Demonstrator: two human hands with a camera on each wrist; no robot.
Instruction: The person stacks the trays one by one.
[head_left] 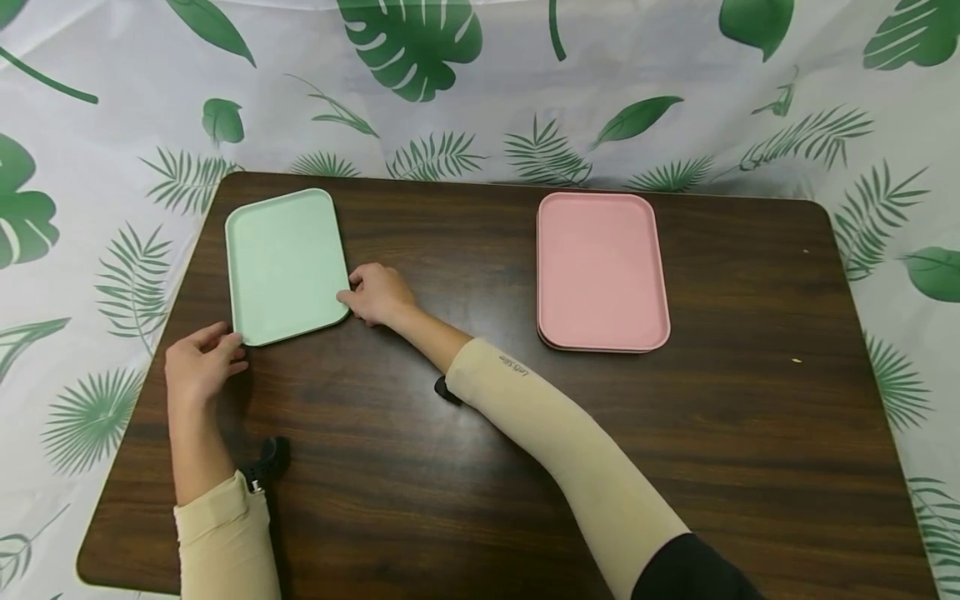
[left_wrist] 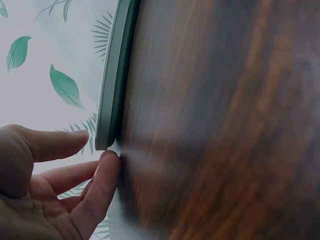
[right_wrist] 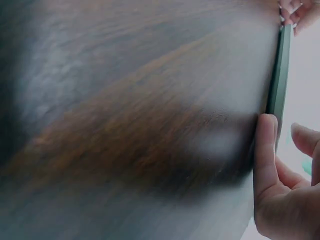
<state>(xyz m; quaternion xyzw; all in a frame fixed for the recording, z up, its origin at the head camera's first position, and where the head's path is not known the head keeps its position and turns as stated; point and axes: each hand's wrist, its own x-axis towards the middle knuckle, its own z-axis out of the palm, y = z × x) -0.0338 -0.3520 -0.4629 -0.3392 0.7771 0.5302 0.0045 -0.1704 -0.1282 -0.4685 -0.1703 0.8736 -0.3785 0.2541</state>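
A light green tray [head_left: 285, 267] lies slightly turned on the far left of the dark table. My left hand [head_left: 201, 360] is at its near left corner. In the left wrist view, the fingertips meet the tray's corner [left_wrist: 105, 142] low down, while the thumb [left_wrist: 62, 145] stands off to the side. At the tray's near right corner is my right hand [head_left: 381, 293], its thumb over the rim in the head view. The right wrist view has a fingertip [right_wrist: 267, 125] against the tray's side [right_wrist: 280, 75], with the thumb apart from it.
Pink trays [head_left: 603, 271] sit stacked at the back, right of the middle. The brown wood-grain table [head_left: 450, 467] has rounded corners. White cloth with green leaf prints [head_left: 510, 92] hangs behind and around it. Both forearms wear beige sleeves [head_left: 555, 425].
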